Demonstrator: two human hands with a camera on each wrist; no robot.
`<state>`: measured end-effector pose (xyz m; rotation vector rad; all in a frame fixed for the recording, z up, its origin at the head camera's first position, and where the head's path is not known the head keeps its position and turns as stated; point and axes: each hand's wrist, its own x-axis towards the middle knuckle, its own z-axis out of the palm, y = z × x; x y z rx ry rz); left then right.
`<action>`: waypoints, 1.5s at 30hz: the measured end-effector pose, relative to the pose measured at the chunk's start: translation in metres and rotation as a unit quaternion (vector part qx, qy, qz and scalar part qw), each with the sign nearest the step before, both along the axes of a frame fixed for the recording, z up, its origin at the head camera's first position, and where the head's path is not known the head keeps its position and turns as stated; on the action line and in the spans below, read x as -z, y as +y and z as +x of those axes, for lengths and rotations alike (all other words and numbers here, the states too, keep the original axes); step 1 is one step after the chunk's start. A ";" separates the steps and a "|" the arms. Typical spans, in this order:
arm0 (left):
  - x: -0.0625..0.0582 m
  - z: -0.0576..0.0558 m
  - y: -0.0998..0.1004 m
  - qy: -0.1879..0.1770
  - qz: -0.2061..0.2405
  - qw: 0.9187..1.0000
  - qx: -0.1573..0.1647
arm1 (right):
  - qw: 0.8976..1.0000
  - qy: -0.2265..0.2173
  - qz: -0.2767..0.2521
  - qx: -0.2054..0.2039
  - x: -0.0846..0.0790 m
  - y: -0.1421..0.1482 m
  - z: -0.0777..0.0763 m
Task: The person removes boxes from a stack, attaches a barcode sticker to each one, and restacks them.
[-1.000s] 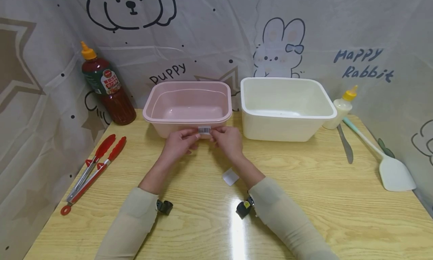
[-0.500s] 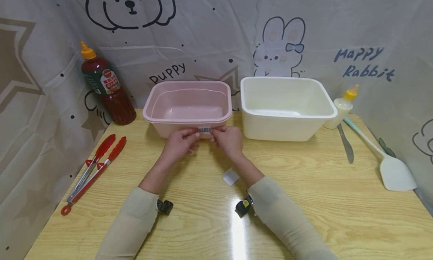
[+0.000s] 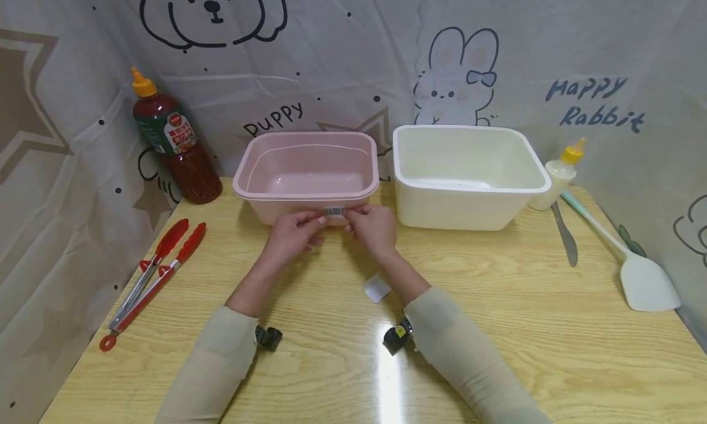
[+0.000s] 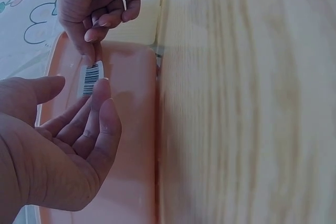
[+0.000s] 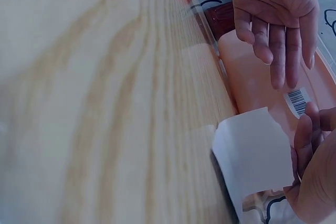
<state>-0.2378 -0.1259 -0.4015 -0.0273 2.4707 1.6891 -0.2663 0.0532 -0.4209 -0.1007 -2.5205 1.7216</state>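
A white barcode sticker (image 3: 334, 212) is on the front wall of a pink plastic bin (image 3: 287, 210), just below the rim. My right hand (image 3: 374, 231) pinches the sticker's right end between thumb and finger. At its left end is my left hand (image 3: 293, 235); in the left wrist view the fingertips (image 4: 106, 114) reach the sticker's lower edge and the thumb stands apart from them. Seen from the right wrist, the left hand's fingers (image 5: 278, 51) point nearly straight toward the sticker's bars. Part of the right hand is cut off at that frame's edge.
To the right stands a cream-white bin (image 3: 453, 209). A red sauce bottle (image 3: 182, 142) and red-tipped tongs (image 3: 151, 283) are at left. At far right are a small squeeze bottle (image 3: 555, 181), a knife (image 3: 564, 237) and a white turner (image 3: 646, 283). A paper scrap (image 3: 377, 288) lies in front.
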 end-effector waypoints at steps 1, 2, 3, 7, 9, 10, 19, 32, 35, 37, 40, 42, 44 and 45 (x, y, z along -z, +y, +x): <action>0.000 0.000 0.000 0.002 -0.002 1.000 0.000 | 1.000 0.000 0.000 0.001 0.000 0.000 0.000; 0.000 0.001 0.001 0.003 -0.002 1.000 0.001 | 1.000 0.001 0.000 0.002 0.000 0.000 0.000; 0.000 0.000 0.001 0.006 -0.005 1.000 0.005 | 1.000 0.003 0.002 0.003 0.000 0.000 0.000; 0.000 0.000 0.003 0.007 -0.014 1.000 0.023 | 1.000 0.005 0.002 0.007 0.001 0.000 0.001; -0.001 -0.001 0.005 0.008 -0.015 0.999 0.031 | 1.000 0.005 0.003 0.007 0.001 0.000 0.001; -0.002 -0.001 0.005 0.009 -0.015 0.999 0.032 | 1.000 0.005 0.002 0.006 0.001 0.000 0.002; -0.003 -0.002 0.006 0.016 -0.012 0.999 0.037 | 1.000 0.010 -0.006 -0.007 0.000 0.002 0.003; -0.001 -0.003 0.006 0.005 -0.011 0.999 0.031 | 0.999 -0.012 -0.006 -0.044 -0.003 0.014 0.004; -0.001 -0.003 0.005 0.004 -0.011 0.999 0.030 | 0.999 -0.018 -0.003 -0.049 -0.004 0.015 0.005; -0.001 -0.003 0.005 0.004 -0.012 0.999 0.033 | 0.999 -0.019 -0.001 -0.048 -0.003 0.016 0.006; -0.001 -0.003 0.005 0.004 -0.013 0.999 0.034 | 0.998 -0.008 0.014 -0.053 -0.002 0.014 0.007; -0.001 -0.003 0.005 0.003 -0.013 0.999 0.035 | 0.998 0.002 0.016 -0.067 -0.002 0.012 0.008; 0.000 -0.004 0.006 0.006 -0.017 0.999 0.039 | 0.996 0.017 0.014 -0.086 -0.003 0.010 0.008; 0.000 -0.004 0.006 0.008 -0.019 0.999 0.043 | 0.995 0.022 0.008 -0.095 -0.003 0.009 0.009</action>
